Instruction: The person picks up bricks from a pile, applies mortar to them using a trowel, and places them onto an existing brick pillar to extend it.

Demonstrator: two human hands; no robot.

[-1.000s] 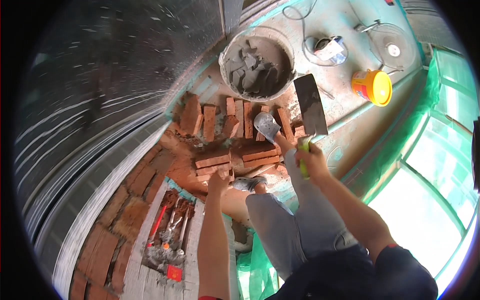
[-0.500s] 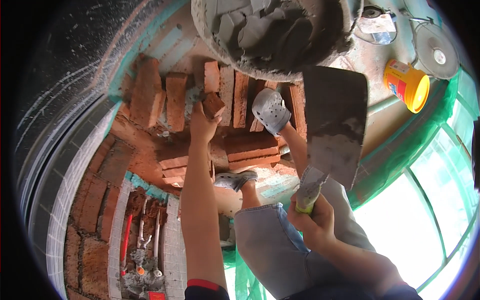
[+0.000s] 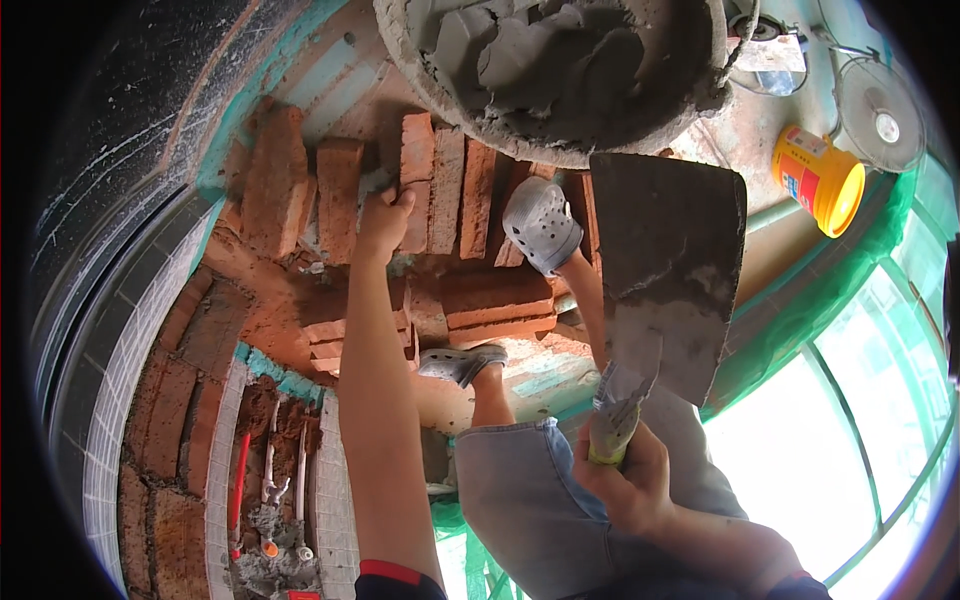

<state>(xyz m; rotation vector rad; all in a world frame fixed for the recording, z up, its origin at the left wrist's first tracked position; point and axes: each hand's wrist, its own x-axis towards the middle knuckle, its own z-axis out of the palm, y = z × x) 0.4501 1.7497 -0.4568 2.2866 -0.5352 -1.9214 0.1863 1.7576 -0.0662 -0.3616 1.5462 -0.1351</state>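
Observation:
My left hand (image 3: 383, 222) reaches down and grips the near end of a red brick (image 3: 414, 160) that stands in a row of bricks on the floor. My right hand (image 3: 622, 472) holds the handle of a wide mortar-smeared trowel (image 3: 665, 270), its flat blade raised close to the camera. Above the bricks stands a round tub of grey mortar (image 3: 560, 60). My grey clog (image 3: 542, 225) rests on the bricks to the right of the left hand; the other clog (image 3: 462, 362) stands lower, by a stack of bricks (image 3: 495, 305).
A yellow bucket (image 3: 820, 178) and a fan (image 3: 880, 112) stand at the upper right. At the lower left is a low brick wall (image 3: 165, 410) with tiles and pipes (image 3: 270, 470). Green netting (image 3: 800, 310) and bright windows fill the right.
The view has dropped closer to the floor. My left hand went from the brick stack up to the row and took hold of a brick. The trowel rose nearer the camera.

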